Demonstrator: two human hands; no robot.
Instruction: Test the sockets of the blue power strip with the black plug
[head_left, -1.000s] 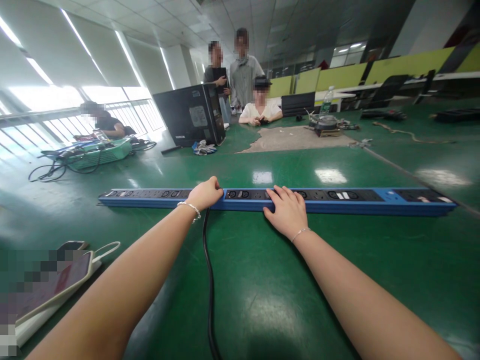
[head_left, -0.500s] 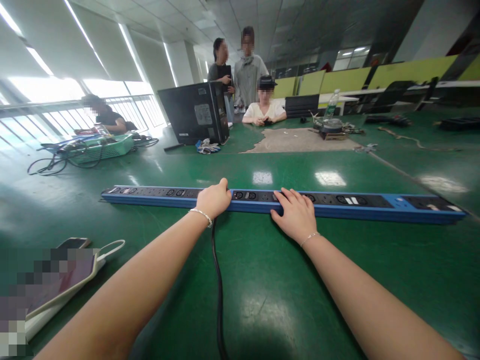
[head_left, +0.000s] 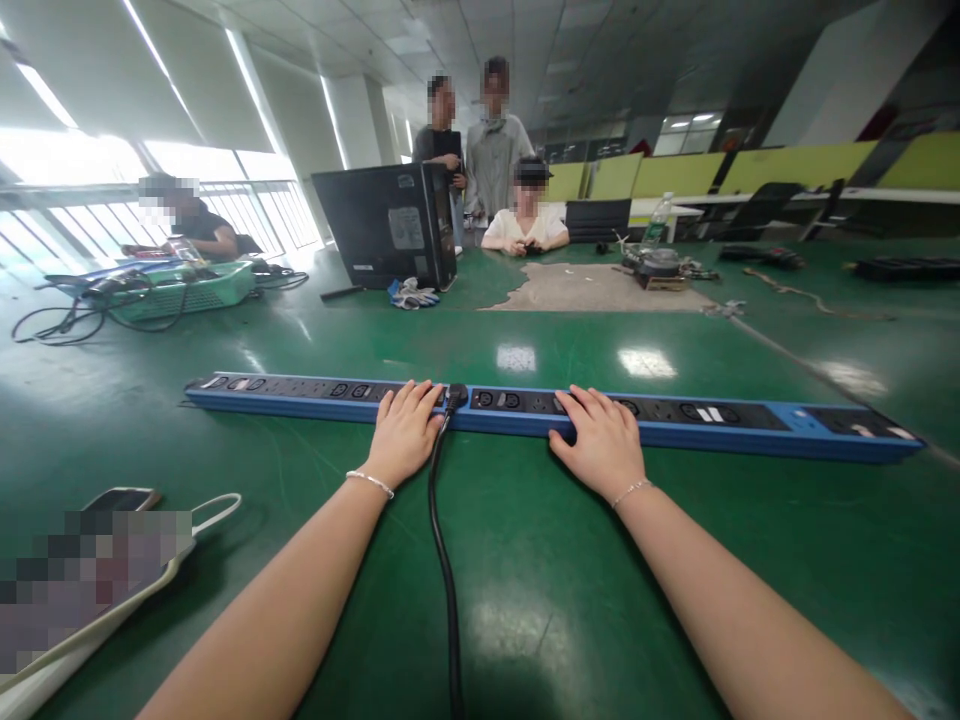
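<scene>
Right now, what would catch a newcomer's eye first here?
A long blue power strip stretches across the green table, with a black cable plugged in near its middle. The left hand and right hand rest flat on it, either side of the plug.

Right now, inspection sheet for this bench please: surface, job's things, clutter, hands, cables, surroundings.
Surface: green table, glossy, with light glare.
Job's things: long blue power strip lying flat across the table; black plug seated in one socket.
Clutter: phone at near left; green basket of wires; gloves; grey mat; water bottle.
Hands: left hand flat, open, fingers on the strip beside the plug; right hand flat, open on the strip.
Cables: black cord runs from the plug toward the camera.
Surroundings: computer case; four other people at the far side; office desks behind.
</scene>
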